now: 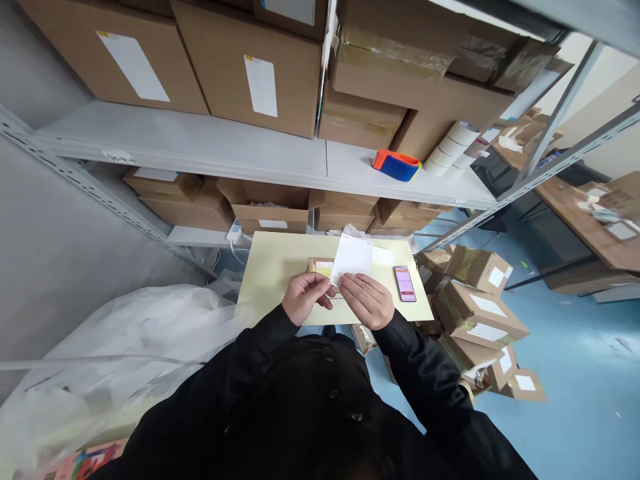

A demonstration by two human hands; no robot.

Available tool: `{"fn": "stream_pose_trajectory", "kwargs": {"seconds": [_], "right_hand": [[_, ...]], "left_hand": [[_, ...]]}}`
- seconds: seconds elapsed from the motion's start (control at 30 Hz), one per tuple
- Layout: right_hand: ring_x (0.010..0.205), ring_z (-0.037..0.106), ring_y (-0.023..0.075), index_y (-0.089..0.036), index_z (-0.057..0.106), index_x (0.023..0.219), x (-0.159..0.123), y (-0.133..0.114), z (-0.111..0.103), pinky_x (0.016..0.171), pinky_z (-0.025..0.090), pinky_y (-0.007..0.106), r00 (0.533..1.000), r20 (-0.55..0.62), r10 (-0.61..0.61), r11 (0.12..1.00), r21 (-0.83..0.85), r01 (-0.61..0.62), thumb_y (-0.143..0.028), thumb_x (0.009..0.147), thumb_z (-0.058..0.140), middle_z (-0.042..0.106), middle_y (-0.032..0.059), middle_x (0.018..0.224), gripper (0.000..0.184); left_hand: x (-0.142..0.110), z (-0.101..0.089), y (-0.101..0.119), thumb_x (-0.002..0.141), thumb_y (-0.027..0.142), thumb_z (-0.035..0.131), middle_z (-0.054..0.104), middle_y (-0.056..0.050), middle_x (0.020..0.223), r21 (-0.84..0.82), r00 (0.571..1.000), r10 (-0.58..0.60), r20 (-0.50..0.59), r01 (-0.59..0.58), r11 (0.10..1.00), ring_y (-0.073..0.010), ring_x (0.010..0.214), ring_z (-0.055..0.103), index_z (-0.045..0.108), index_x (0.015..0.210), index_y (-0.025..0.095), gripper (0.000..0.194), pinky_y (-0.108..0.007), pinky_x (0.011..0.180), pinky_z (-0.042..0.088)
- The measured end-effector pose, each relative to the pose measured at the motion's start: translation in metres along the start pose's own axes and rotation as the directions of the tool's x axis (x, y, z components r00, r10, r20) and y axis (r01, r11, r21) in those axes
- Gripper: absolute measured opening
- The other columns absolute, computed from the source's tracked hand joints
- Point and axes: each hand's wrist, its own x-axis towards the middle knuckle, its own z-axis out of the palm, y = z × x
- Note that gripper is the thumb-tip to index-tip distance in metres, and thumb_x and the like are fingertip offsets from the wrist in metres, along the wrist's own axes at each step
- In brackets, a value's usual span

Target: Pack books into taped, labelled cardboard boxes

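Note:
A white paper sheet (354, 256) is held up over the pale yellow table (270, 267). At its lower left corner my left hand (305, 297) pinches with thumb and forefinger. My right hand (367, 300) lies across the sheet's lower edge, fingers together over its front, the thumb hidden behind it. Under and left of the sheet, partly covered, is a small brown cardboard box (314, 263) with a yellow and white patch on top. Another white paper (384, 256) lies flat on the table just behind the sheet. A phone (405, 284) with a lit pink screen rests to the right.
Metal shelving (225, 147) with large cardboard boxes (260, 60) rises behind the table. Tape rolls (453, 147) and an orange and blue band (397, 165) sit on the shelf. Stacked cartons (473, 313) stand right on the floor; white plastic sheeting (150, 333) bulges at left.

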Motion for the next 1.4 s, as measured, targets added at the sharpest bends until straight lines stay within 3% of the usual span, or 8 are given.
{"fn": "stream_pose_trajectory", "kwargs": {"seconds": [0.13,0.27,0.4,0.5,0.63,0.8,1.2,1.4], "right_hand": [[0.112,0.06,0.0207,-0.018,0.065,0.107,-0.001,0.001,0.005,0.091,0.054,0.034,1.0,-0.001,0.008,0.999,0.047,-0.008,-0.01,0.087,0.048,0.068,0.0094,0.112,0.027],[0.106,0.064,0.0206,-0.022,0.066,0.105,0.007,-0.004,0.012,0.091,0.054,0.037,0.974,-0.034,0.223,0.957,0.2,-0.212,-0.019,0.085,0.057,0.07,0.0074,0.107,0.022],[0.088,0.068,0.0207,-0.021,0.068,0.096,0.027,-0.013,0.008,0.077,0.057,0.034,0.811,0.109,0.575,0.69,0.468,-0.552,-0.036,0.077,0.068,0.072,0.008,0.094,0.024],[0.069,0.067,0.0165,-0.022,0.07,0.083,0.038,-0.017,0.003,0.066,0.056,0.029,0.683,0.261,0.682,0.464,0.566,-0.681,-0.034,0.08,0.065,0.072,0.0035,0.076,0.014],[0.069,0.067,0.0163,-0.021,0.071,0.081,0.042,-0.019,0.0,0.067,0.055,0.028,0.635,0.318,0.704,0.371,0.597,-0.711,-0.032,0.08,0.064,0.073,0.0027,0.076,0.012],[0.071,0.067,0.0166,-0.022,0.071,0.084,0.038,-0.023,0.001,0.066,0.055,0.029,0.646,0.275,0.712,0.433,0.551,-0.713,-0.029,0.083,0.06,0.073,0.0028,0.079,0.012],[0.081,0.067,0.0174,-0.023,0.063,0.097,0.029,-0.036,0.014,0.073,0.054,0.03,0.774,0.015,0.633,0.736,0.299,-0.608,-0.017,0.087,0.05,0.07,0.0051,0.086,0.018],[0.083,0.066,0.019,-0.022,0.06,0.101,0.023,-0.036,0.017,0.074,0.055,0.032,0.834,-0.007,0.551,0.82,0.188,-0.54,-0.014,0.087,0.047,0.069,0.0077,0.091,0.02]], "left_hand": [[0.0,-0.001,0.001,0.067,0.051,0.069,0.058,0.002,0.057,0.038,1.0,0.008,-0.017,-0.008,0.999,-0.0081,0.037,0.052,0.055,0.069,0.014,0.039,-0.02,0.036,0.038],[0.001,-0.004,-0.002,0.073,0.052,0.063,0.054,0.004,0.055,0.138,0.992,0.125,-0.016,-0.121,0.983,-0.0065,0.037,0.049,0.054,0.07,0.016,0.037,-0.019,0.034,0.033],[0.0,-0.007,-0.005,0.081,0.049,0.056,0.053,0.003,0.052,0.284,0.961,0.274,0.025,-0.269,0.92,-0.0079,0.043,0.049,0.056,0.071,0.018,0.033,-0.02,0.041,0.037],[0.0,-0.007,-0.004,0.085,0.044,0.053,0.053,0.002,0.051,0.363,0.926,0.372,0.068,-0.37,0.855,-0.0098,0.048,0.051,0.058,0.071,0.018,0.03,-0.023,0.049,0.041],[0.0,-0.005,-0.001,0.088,0.037,0.05,0.053,0.002,0.054,0.44,0.881,0.461,0.102,-0.456,0.774,-0.0105,0.051,0.051,0.057,0.068,0.02,0.027,-0.025,0.056,0.042],[0.001,-0.004,-0.001,0.089,0.038,0.046,0.053,0.001,0.055,0.516,0.871,0.479,0.113,-0.463,0.721,-0.0117,0.052,0.051,0.056,0.068,0.02,0.029,-0.026,0.058,0.042],[0.0,0.0,-0.007,0.088,0.043,0.046,0.05,0.002,0.052,0.499,0.89,0.449,0.084,-0.427,0.754,-0.0117,0.05,0.049,0.053,0.067,0.021,0.031,-0.027,0.055,0.042],[-0.001,0.003,-0.006,0.089,0.038,0.046,0.049,0.003,0.052,0.473,0.88,0.464,0.1,-0.452,0.756,-0.0109,0.048,0.048,0.053,0.068,0.022,0.028,-0.026,0.054,0.04]]}}
